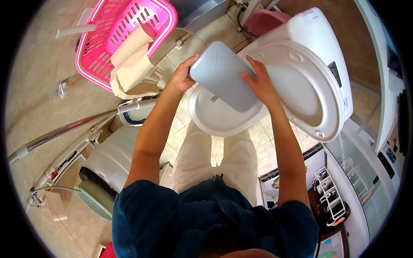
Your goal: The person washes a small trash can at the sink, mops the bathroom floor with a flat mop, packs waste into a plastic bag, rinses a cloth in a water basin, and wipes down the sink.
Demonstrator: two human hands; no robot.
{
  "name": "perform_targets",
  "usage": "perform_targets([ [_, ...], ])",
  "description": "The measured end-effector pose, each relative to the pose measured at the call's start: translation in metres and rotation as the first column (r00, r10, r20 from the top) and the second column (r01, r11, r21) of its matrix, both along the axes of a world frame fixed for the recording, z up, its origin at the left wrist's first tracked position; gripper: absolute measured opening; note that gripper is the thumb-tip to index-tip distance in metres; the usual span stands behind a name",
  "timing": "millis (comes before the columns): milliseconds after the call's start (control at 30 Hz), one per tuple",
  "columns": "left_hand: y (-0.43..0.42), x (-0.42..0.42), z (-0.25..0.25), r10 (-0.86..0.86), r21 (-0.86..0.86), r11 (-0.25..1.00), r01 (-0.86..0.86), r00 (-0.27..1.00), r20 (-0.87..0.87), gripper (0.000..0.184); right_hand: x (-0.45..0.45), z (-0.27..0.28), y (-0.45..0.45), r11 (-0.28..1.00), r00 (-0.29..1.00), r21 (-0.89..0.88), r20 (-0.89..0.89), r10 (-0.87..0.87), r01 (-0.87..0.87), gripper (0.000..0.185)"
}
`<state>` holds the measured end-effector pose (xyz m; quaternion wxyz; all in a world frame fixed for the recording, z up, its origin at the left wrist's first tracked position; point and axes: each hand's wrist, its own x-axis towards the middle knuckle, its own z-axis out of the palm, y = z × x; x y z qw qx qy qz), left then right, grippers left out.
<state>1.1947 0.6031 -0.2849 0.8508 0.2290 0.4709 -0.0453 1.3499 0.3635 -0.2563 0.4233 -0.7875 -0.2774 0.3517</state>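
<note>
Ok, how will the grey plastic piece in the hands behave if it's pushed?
Probably stiff: the grey plastic piece shows no sag between left hand and right hand. Its smooth, shiny face could be slippery. It may tip, since no hand supports the end over the toilet.

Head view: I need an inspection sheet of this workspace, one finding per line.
Surface: tiled floor, pale; dirt too small to judge.
Job's things: gray container held over the front of the white toilet; toilet lid raised.
Clutter: pink basket with a beige bundle over its edge.
Grippers: left hand grips the container's left edge; right hand is at its right edge, grip unclear.
Cables: nothing seen for certain; thin hose at lower left.
Surroundings: metal rail at left; white wire rack at lower right.
</note>
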Motion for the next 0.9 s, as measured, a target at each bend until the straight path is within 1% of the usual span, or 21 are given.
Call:
perform_targets([
  [33,-0.002,-0.001,0.001,0.025,-0.017,1.0,-0.025,1.0,0.006,0.035,-0.005,-0.001,-0.001,1.0,0.986,0.003,0.162,0.025,-0.026,0.069],
  [67,-0.004,-0.001,0.003,0.051,-0.036,0.998,-0.05,0.999,0.01,0.035,-0.01,-0.001,-0.003,0.999,0.946,0.001,0.32,0.05,-0.053,0.075],
  [167,-0.014,0.003,0.012,0.204,-0.038,0.979,-0.203,0.978,0.044,0.035,-0.041,0.012,0.0,0.981,0.869,-0.131,0.458,0.187,-0.142,0.095],
  [267,-0.021,0.005,0.017,0.204,-0.089,0.976,-0.197,0.977,0.067,0.034,-0.057,0.012,0.005,0.948,0.804,-0.229,0.507,0.31,-0.221,0.108],
  [367,-0.025,0.003,0.022,0.099,-0.112,0.99,-0.088,0.991,0.09,0.04,-0.06,0.0,0.008,0.94,0.759,-0.285,0.567,0.322,-0.186,0.108],
  [467,-0.028,0.004,0.035,0.135,-0.077,0.988,-0.132,0.991,0.027,0.04,-0.05,-0.013,0.008,0.952,0.811,-0.115,0.501,0.301,-0.283,0.108],
  [567,-0.02,-0.008,0.018,0.177,-0.086,0.981,-0.171,0.982,0.071,0.044,-0.039,0.005,0.011,0.921,0.796,-0.127,0.47,0.382,-0.367,0.1],
  [633,-0.009,-0.021,-0.007,0.207,-0.072,0.976,-0.203,0.977,0.048,0.043,-0.029,0.009,0.012,0.923,0.81,-0.041,0.465,0.357,-0.383,0.083],
  [667,-0.005,-0.028,-0.017,0.196,-0.065,0.979,-0.193,0.98,0.043,0.043,-0.025,0.011,0.012,0.921,0.818,0.003,0.461,0.344,-0.389,0.074],
  [700,-0.001,-0.032,-0.019,0.185,-0.059,0.982,-0.182,0.982,0.039,0.043,-0.019,0.018,0.011,0.954,0.897,0.022,0.346,0.273,-0.299,0.065],
  [733,0.0,-0.033,-0.006,0.147,-0.051,0.988,-0.145,0.988,0.042,0.043,-0.013,0.027,0.009,0.979,0.955,0.029,0.226,0.192,-0.204,0.056],
  [767,0.0,-0.035,0.001,0.11,-0.044,0.993,-0.108,0.993,0.044,0.043,-0.008,0.035,0.009,0.994,0.989,0.023,0.102,0.104,-0.107,0.048],
  [867,-0.002,-0.045,0.001,0.045,-0.086,0.995,-0.041,0.998,0.047,0.041,0.008,0.048,0.014,0.993,0.963,-0.112,0.259,0.076,-0.048,0.034],
  [900,-0.004,-0.046,-0.002,0.063,-0.081,0.995,-0.059,0.997,0.042,0.04,0.009,0.055,0.017,0.981,0.966,-0.178,0.226,0.123,-0.083,0.032],
])
